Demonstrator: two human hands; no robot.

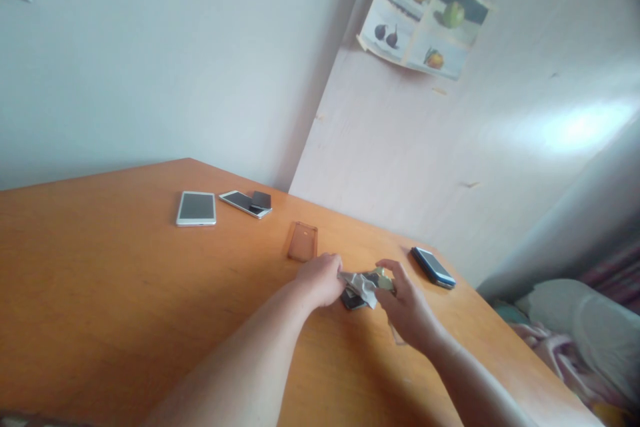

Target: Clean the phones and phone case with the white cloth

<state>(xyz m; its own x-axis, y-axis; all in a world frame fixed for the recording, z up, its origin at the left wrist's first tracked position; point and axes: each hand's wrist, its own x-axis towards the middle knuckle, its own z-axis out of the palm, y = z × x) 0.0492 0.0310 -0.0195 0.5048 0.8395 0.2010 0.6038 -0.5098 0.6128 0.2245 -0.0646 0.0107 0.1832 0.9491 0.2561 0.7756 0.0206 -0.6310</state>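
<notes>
Between my hands is a crumpled pale grey sheet (364, 288), perhaps a wipe or a wrapper. My left hand (323, 280) is closed, its fingertips pinching the sheet's left end. On the other side, my right hand (407, 303) curls its thumb and fingers around the right part, where a pale greenish piece (385, 279) shows. Partly covered by the sheet, a dark phone (353, 300) lies on the table below. A pale flat edge (397, 335) peeks out under my right hand; its kind is unclear. Just beyond my left hand lies a see-through phone case (303, 242).
The orange wooden table (125, 293) meets the walls at the back. A white tablet (197, 208) and a white phone (240, 201) with a small dark flat piece (261, 200) on it lie back left. Stacked phones (433, 267) sit at right. Bedding (575, 327) is beyond the right edge.
</notes>
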